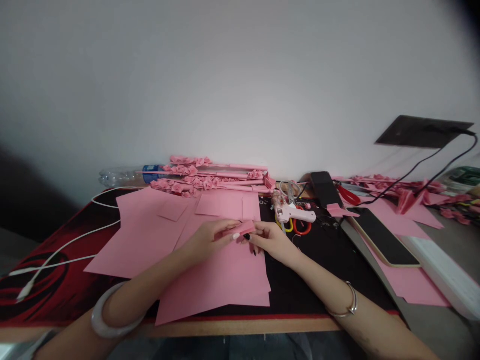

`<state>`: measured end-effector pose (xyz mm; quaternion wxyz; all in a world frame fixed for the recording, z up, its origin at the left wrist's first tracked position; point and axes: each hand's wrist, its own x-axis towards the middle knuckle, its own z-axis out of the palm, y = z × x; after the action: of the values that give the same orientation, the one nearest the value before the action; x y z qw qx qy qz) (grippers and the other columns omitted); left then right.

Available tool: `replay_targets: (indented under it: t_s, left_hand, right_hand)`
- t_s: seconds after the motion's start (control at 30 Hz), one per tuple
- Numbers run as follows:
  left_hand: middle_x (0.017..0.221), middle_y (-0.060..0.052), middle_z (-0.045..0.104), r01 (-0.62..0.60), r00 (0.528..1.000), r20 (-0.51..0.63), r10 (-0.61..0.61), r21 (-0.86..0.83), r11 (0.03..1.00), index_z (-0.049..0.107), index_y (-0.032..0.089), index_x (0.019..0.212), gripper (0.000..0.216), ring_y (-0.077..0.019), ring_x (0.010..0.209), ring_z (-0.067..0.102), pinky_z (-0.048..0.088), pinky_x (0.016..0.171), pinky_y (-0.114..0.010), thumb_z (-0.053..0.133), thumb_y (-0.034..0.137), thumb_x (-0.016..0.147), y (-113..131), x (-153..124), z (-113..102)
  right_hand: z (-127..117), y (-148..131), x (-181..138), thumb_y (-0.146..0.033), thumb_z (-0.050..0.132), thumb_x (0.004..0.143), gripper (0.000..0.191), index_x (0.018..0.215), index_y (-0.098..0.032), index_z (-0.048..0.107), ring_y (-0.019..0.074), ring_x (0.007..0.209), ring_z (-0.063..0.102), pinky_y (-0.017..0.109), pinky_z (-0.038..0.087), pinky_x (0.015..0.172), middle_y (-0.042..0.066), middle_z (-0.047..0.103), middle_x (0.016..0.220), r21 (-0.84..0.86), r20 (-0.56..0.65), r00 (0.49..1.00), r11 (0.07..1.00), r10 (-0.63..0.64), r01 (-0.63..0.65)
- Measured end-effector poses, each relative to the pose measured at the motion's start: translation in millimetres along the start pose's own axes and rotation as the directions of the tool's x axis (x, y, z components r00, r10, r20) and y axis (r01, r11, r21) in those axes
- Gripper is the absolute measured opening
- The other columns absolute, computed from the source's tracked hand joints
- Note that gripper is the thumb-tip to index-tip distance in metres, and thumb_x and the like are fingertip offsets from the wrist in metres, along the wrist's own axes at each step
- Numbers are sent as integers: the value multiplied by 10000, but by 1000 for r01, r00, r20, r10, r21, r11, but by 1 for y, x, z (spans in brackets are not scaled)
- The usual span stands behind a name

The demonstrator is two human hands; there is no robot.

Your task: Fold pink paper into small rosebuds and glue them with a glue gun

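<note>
Between my two hands is a small folded piece of pink paper [244, 228], held just above the stacked pink sheets. My left hand [213, 239] pinches its left end, thumb on the near side. At the other end, my right hand [273, 241] grips it between thumb and fingers. Large pink sheets [221, 282] lie flat beneath both hands. Another big sheet [140, 232] spreads to the left, with a small cut piece [172, 212] on it. Beyond my hands, a pink rectangle [219, 204] rests on the stack.
Pink paper flower stems [210, 181] are piled by the wall beside a plastic bottle [123, 176]. Right of my hands lie a white glue gun [296, 214] and scissors with red handles [302, 227]. A phone [384, 237] and a white box [442, 275] sit farther right. White cables [63, 245] cross the left side.
</note>
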<state>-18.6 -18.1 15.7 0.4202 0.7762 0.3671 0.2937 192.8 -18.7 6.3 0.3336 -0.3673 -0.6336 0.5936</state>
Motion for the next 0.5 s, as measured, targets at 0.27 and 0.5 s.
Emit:
replay_targets:
  t_s: [0.27,0.5]
  left_hand:
    - [1133,-50,677,6,1000,-20,-5,20,1000,622,208,1181,313,-218,1038,611,462,906,-299,513,277,896,1,0,2]
    - [1201,-77,648,49,997,-58,-47,36,998,608,189,1182,345,-238,1078,595,448,940,-345,500,337,889,2,0,2]
  right_hand:
    - [0,1,-1,-255,549,818,200,905,-127,676,73,456,541,185,398,423,42,699,765,-1,6,1000,1000,-12,12]
    - [2,2,0,-279,546,808,159,806,-137,617,79,386,495,183,391,411,-33,600,507,-46,-34,999,998,42,-43]
